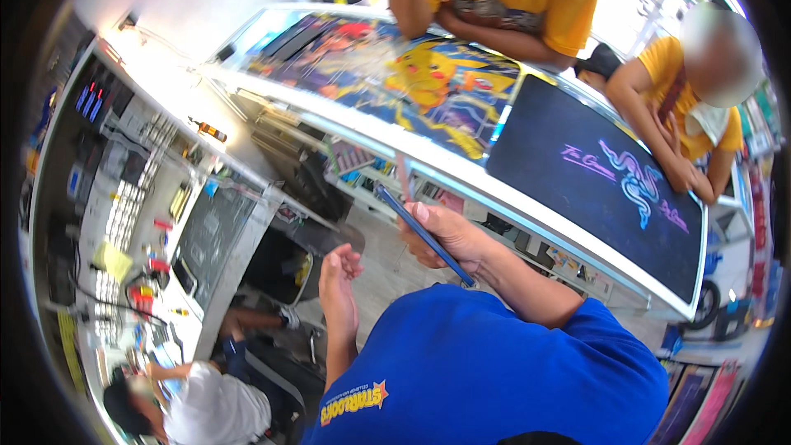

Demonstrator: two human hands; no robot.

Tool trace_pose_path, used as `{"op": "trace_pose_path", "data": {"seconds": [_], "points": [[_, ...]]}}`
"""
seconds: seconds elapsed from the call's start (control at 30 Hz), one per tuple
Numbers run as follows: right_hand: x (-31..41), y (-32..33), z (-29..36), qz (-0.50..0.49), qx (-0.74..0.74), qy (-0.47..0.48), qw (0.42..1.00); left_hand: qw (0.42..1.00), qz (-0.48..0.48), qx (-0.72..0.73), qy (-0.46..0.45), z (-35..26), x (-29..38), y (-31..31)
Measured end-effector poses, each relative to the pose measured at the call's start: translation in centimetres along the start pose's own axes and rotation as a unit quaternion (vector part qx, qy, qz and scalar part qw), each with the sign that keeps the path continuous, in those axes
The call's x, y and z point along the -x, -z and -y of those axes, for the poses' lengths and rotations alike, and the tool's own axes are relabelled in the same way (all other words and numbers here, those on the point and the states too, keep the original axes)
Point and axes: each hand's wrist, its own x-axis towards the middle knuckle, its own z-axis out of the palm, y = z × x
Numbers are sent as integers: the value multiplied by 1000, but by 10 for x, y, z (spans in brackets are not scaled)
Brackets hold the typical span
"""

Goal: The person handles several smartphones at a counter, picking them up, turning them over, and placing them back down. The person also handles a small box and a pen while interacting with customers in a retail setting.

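My right hand [454, 232] is wrapped around a dark blue smartphone [426, 238], seen almost edge-on and tilted. The thumb lies against its near long side, while fingers show beyond the other. The phone's screen is turned out of sight. To the left, my left hand [340, 284] hovers with nothing in it, its fingers apart and loosely bent. Both hands are in the air in front of my blue shirt [482, 371], above the floor.
A glass counter [451, 176] bears a Pikachu mat [426, 74] and a black Razer mat [587, 173]. Two people in yellow shirts lean there. Leftward, a person in white [216, 405] sits at a cluttered workbench [232, 259]. A black chair [275, 266] stands nearby.
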Motion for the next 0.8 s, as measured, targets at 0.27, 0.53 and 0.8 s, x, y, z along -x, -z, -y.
{"op": "trace_pose_path", "data": {"seconds": [0.27, 0.53, 0.8], "points": [[119, 55, 66, -297, 183, 186, 919, 988, 132, -82, 0, 5, -25, -74], [219, 126, 66, -563, 382, 197, 706, 929, 302, -165, -136, -10, -43, -211], [240, 110, 67, -572, 400, 190, 690, 705, 449, -411, -364, 1, -51, -335]]}}
